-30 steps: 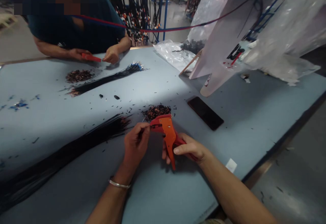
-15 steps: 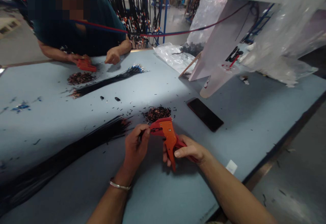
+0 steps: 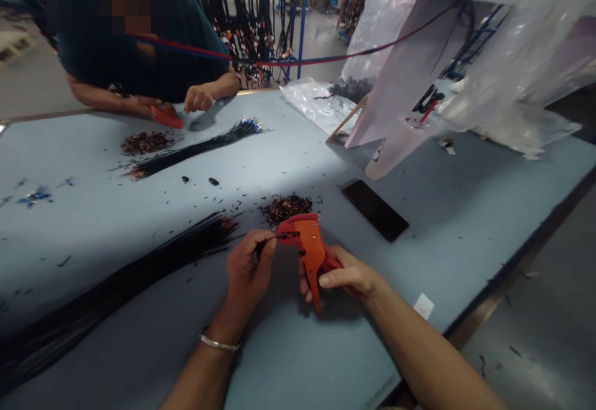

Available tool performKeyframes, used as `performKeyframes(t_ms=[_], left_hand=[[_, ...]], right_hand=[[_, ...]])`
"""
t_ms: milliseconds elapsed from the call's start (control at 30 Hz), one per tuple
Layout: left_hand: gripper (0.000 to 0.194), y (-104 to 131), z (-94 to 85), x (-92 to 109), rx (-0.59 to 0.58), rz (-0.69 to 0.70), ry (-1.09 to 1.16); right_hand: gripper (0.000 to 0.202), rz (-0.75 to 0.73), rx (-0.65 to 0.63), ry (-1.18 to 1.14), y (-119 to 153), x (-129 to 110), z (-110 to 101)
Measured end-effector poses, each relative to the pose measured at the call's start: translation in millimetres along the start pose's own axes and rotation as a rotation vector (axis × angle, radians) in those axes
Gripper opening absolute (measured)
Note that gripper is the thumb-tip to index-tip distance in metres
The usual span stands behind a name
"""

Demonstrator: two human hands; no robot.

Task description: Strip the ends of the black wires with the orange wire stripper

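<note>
My right hand [image 3: 342,273] is wrapped round the handles of a red and orange wire stripper [image 3: 311,242], its jaws pointing left. Pinched in my left hand [image 3: 250,264] is a thin black wire [image 3: 280,236], whose end lies at the stripper's jaws. How deep the wire sits in them I cannot tell. Just behind the tool is a heap of black and copper-coloured scraps [image 3: 287,209]. A long bundle of black wires [image 3: 125,286] lies on the table to the left, its copper-tinted ends near my left hand.
Across the table [image 3: 298,366] a co-worker's hand [image 3: 139,105] holds another red tool [image 3: 166,116]. Near it lie a second scrap heap [image 3: 146,143] and wire bundle [image 3: 195,149]. A phone [image 3: 375,209], a tilted plastic cup [image 3: 400,143] and plastic bags [image 3: 507,87] are to the right.
The wire stripper has shifted slightly right, away from my left fingers, and more of the wire shows between them. The co-worker's free hand has moved left, nearer the red tool.
</note>
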State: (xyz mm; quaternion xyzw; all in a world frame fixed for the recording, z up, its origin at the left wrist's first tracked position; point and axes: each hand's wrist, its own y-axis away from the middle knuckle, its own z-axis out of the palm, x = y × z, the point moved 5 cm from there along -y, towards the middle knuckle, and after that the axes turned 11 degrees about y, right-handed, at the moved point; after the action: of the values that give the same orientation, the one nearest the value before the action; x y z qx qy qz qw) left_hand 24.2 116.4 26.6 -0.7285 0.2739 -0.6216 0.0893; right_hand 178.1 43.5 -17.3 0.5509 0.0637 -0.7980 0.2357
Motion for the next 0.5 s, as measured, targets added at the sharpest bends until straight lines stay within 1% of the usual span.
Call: performKeyframes(t_ms=[133,367,500], left_hand=[[0.014,0.9,-0.6,-1.5,0.015,-0.014,0.011],[0.013,1.2,-0.1,-0.6,-0.004,0.017,0.037],[0.015,0.8,0.1,-1.9,-0.022,-0.005,0.032]], right_hand=[[0.044,0.012,0.014,0.024,1.1,0.4,-0.1],[0.042,0.016,0.03,0.037,1.7,0.3,-0.6],[0.042,0.001,0.031,0.054,1.2,-0.9,-0.2]])
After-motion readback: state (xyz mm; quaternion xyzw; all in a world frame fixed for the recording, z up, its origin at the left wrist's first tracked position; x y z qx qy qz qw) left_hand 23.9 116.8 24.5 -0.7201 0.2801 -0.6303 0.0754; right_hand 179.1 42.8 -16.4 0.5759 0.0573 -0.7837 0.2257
